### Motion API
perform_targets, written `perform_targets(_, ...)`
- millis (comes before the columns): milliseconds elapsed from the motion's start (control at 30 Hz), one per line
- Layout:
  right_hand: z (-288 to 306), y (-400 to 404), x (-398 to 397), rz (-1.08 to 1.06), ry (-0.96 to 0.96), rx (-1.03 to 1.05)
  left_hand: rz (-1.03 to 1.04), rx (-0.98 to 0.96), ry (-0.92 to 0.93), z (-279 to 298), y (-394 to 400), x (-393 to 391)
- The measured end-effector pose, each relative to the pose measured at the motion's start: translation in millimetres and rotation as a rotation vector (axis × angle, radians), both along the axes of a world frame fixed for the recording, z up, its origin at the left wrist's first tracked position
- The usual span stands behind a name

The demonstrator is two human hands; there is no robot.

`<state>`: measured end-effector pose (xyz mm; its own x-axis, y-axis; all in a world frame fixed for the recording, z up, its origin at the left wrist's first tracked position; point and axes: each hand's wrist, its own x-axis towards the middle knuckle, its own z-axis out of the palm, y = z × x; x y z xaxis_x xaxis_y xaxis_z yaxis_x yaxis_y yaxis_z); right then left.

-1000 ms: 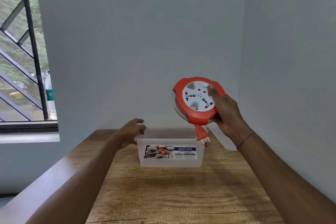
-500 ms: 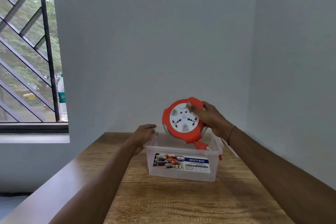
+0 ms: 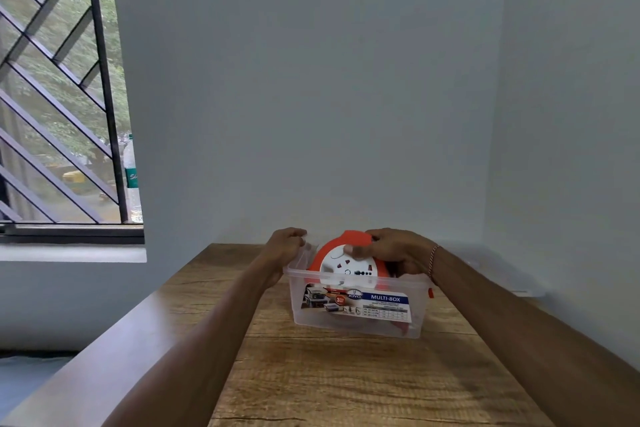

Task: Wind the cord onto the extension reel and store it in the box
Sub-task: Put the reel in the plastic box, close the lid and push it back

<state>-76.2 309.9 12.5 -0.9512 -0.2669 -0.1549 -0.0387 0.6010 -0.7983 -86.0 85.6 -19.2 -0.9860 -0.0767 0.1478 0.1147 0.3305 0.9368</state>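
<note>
A round orange and white extension reel (image 3: 341, 262) stands tilted on edge inside the clear plastic box (image 3: 356, 321) labelled MULTI-BOX, its top sticking above the rim. My right hand (image 3: 394, 250) grips the reel's upper right edge, thumb on the white socket face. My left hand (image 3: 285, 246) holds the box's far left rim. The orange plug shows dimly through the box wall near the lower right (image 3: 400, 326). The cord is wound out of sight.
The box sits on a wooden table (image 3: 346, 374) set into a wall corner. A translucent lid (image 3: 519, 288) lies against the right wall behind my arm. A barred window (image 3: 62, 97) with a plastic bottle (image 3: 131, 180) on its sill is at the left.
My right hand has lowered the reel from above the box down into it. My left hand has stayed on the box's rim. The camera has moved closer and tilted.
</note>
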Motion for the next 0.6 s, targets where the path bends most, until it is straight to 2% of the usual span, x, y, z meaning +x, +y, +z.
perform_targets(67,-3,-1,-2,0.004,0.022,0.086,-0.002,-0.022,0.001,0,0,-1)
perform_targets(200,-3,-3,4,-0.015,0.168,0.457,0.014,-0.055,0.004,0,1,-2)
perform_targets(333,-5,-6,4,0.002,0.254,0.603,0.018,-0.054,0.003,1,0,-3)
perform_targets(433,-7,-2,6,-0.036,0.443,0.712,0.021,-0.102,0.014,1,-1,-3)
perform_targets(533,-4,17,13,-0.163,0.722,0.525,0.032,-0.241,0.046,3,-1,-5)
perform_targets(600,-3,40,15,-0.248,0.861,0.349,0.048,-0.426,0.100,6,-1,-7)
